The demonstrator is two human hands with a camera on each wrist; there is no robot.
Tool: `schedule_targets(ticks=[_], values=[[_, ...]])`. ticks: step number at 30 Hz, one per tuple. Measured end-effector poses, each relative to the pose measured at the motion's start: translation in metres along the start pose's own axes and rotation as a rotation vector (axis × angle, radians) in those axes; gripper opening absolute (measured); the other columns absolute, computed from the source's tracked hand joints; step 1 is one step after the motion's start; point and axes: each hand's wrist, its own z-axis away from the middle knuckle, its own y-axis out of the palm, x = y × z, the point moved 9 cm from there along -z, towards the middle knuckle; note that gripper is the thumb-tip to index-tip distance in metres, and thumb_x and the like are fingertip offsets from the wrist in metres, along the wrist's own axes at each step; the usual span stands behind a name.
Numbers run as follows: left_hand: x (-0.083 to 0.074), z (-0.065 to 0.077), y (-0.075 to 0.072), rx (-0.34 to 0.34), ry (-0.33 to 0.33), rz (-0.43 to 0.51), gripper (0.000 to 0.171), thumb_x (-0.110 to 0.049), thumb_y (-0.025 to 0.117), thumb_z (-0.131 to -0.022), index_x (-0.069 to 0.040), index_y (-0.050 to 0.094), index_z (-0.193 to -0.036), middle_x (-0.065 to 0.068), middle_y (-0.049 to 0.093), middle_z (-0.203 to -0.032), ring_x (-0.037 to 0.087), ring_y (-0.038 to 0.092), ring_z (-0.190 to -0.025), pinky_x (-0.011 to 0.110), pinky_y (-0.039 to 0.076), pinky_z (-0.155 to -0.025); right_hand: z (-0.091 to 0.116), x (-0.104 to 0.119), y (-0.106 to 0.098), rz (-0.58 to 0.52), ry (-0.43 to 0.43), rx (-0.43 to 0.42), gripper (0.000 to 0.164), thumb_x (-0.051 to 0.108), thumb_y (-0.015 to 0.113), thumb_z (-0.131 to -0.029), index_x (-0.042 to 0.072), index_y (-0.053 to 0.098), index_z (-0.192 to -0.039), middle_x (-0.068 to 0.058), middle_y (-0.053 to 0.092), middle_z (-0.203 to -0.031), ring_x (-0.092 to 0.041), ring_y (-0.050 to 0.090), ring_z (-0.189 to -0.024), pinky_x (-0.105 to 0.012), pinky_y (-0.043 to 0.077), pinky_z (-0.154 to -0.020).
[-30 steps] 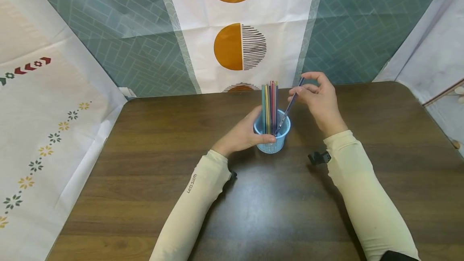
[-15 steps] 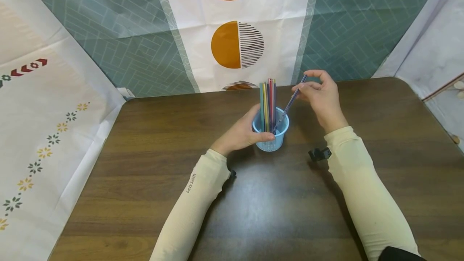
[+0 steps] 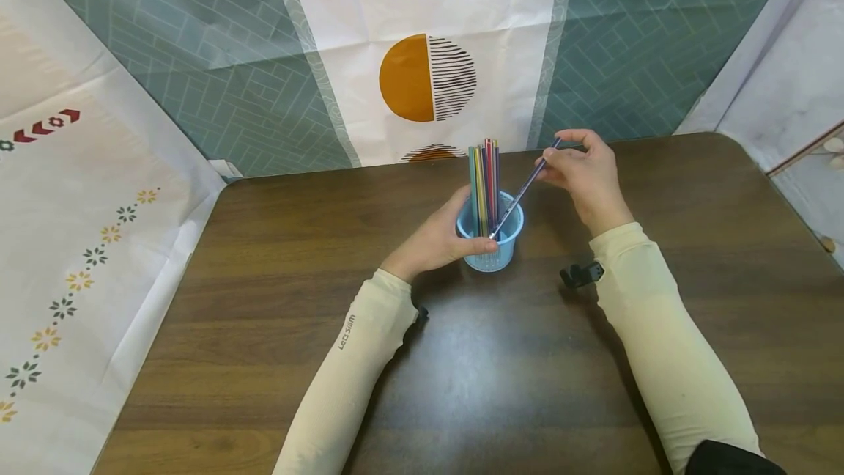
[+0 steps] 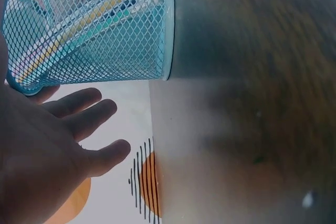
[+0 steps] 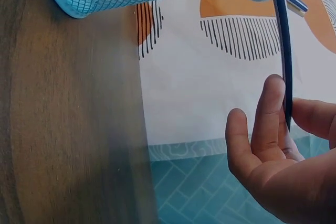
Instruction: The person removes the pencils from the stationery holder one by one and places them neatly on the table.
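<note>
A light blue mesh pencil cup (image 3: 491,261) stands on the table with several coloured pencils (image 3: 484,182) upright in it. My left hand (image 3: 440,240) grips the cup from its left side, thumb across the front of the rim; in the left wrist view its other fingers (image 4: 89,121) stretch out past the mesh. Between the thumb and fingers of my right hand (image 3: 587,178) is a slim dark blue pencil (image 3: 527,183), pinched near its upper end. It slants down leftward, its pale lower tip over the cup's mouth near my left thumb.
The brown wooden table (image 3: 297,240) extends all around the cup. Its back edge meets a teal and white patterned cloth (image 3: 501,79). White cloths (image 3: 119,262) hang at the sides. A small black wrist camera (image 3: 580,275) sticks out from the right sleeve.
The pencil in my right hand leans more, and its lower tip has shifted left toward my left thumb. My left hand keeps its grip on the cup. The view has shifted slightly.
</note>
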Motion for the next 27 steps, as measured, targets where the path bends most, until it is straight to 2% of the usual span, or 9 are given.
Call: schedule_targets(ticks=[9, 13, 21, 25, 27], values=[[0.001, 0.0, -0.001, -0.01, -0.009, -0.024, 0.099, -0.044, 0.083, -0.083, -0.028, 0.022, -0.158, 0.001, 0.041, -0.15, 0.022, 0.05, -0.123, 0.047, 0.045, -0.103, -0.003, -0.002, -0.008, -0.144, 0.023, 0.012, 0.032, 0.001, 0.068, -0.095, 0.004, 0.05, -0.121, -0.008, 0.072, -0.086, -0.015, 0.07, -0.07, -0.027, 0.059, -0.074], [0.002, 0.0, -0.001, -0.012, -0.006, -0.02, 0.098, -0.044, 0.083, -0.083, -0.029, 0.022, -0.158, 0.0, 0.041, -0.15, 0.021, 0.051, -0.123, 0.047, 0.044, -0.103, -0.002, 0.001, -0.013, -0.162, 0.028, 0.011, 0.032, 0.002, 0.068, -0.095, 0.006, 0.05, -0.121, -0.008, 0.072, -0.087, -0.016, 0.07, -0.071, -0.026, 0.058, -0.075], [0.0, 0.0, 0.0, -0.007, 0.011, -0.014, 0.096, -0.04, 0.083, -0.083, -0.028, 0.023, -0.157, 0.001, 0.045, -0.145, 0.021, 0.051, -0.121, 0.047, 0.045, -0.102, -0.003, 0.008, -0.022, -0.279, 0.009, 0.017, 0.031, -0.001, 0.068, -0.094, 0.005, 0.051, -0.119, -0.01, 0.072, -0.085, -0.018, 0.071, -0.069, -0.028, 0.059, -0.073], [0.0, 0.0, 0.0, -0.008, 0.009, -0.005, 0.095, -0.04, 0.083, -0.084, -0.029, 0.024, -0.157, 0.001, 0.045, -0.144, 0.022, 0.052, -0.12, 0.046, 0.046, -0.101, -0.004, 0.01, -0.023, -0.299, 0.009, 0.034, 0.03, -0.003, 0.068, -0.094, 0.005, 0.052, -0.118, -0.01, 0.073, -0.084, -0.018, 0.071, -0.068, -0.029, 0.058, -0.072], [0.0, 0.0, 0.0, -0.008, 0.005, -0.004, 0.095, -0.041, 0.083, -0.083, -0.029, 0.024, -0.157, 0.001, 0.045, -0.144, 0.022, 0.052, -0.12, 0.046, 0.047, -0.1, -0.003, 0.01, -0.023, -0.267, 0.019, 0.05, 0.03, -0.003, 0.067, -0.094, 0.005, 0.052, -0.119, -0.01, 0.073, -0.084, -0.018, 0.07, -0.069, -0.028, 0.058, -0.072]])
